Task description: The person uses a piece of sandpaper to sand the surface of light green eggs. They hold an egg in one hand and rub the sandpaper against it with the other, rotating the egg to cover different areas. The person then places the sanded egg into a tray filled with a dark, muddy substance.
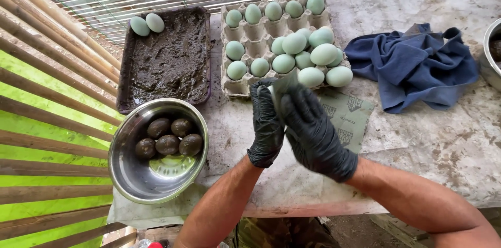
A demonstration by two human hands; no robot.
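Both my hands wear black gloves and meet above the table's front edge. My left hand (265,125) is closed around a pale egg (272,91), of which only a sliver shows. My right hand (313,130) presses a small grey-green piece of sandpaper (285,84) over that egg. Just behind my hands, a cardboard egg tray (245,34) holds several pale green eggs (295,43), some piled on top of others. A larger sandpaper sheet (350,117) lies flat on the table under my right wrist.
A steel bowl (136,175) at the left holds several mud-coated eggs (168,144). Behind it, a dark tray of mud (167,60) carries two green eggs (147,23). A blue cloth (415,65) lies at the right, with another steel bowl (490,55) at the edge. Bamboo slats run along the left.
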